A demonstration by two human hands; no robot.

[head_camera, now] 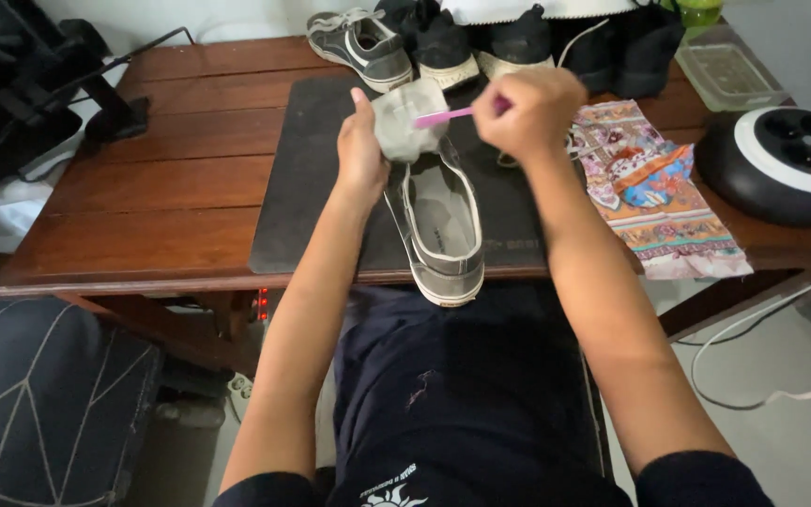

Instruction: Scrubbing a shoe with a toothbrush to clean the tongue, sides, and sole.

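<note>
Fingers of the right hand (529,111) pinch a pink toothbrush (445,116) against the grey shoe's tongue (407,120), which the left hand (360,150) grips at nine o'clock. Grey shoe (439,225) lies on a dark mat (312,178); patterned cloth (654,188) at three o'clock.

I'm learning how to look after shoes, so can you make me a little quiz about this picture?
1. True or false: the right hand holds a pink toothbrush.
2. What is the left hand pulling up on the grey sneaker?
A. a lace
B. the tongue
C. the sole
3. What lies on the wooden table just right of the dark mat?

Key
1. True; the brush end meets the lifted tongue.
2. B.
3. A patterned cloth, beside a round black and white power strip.
</note>
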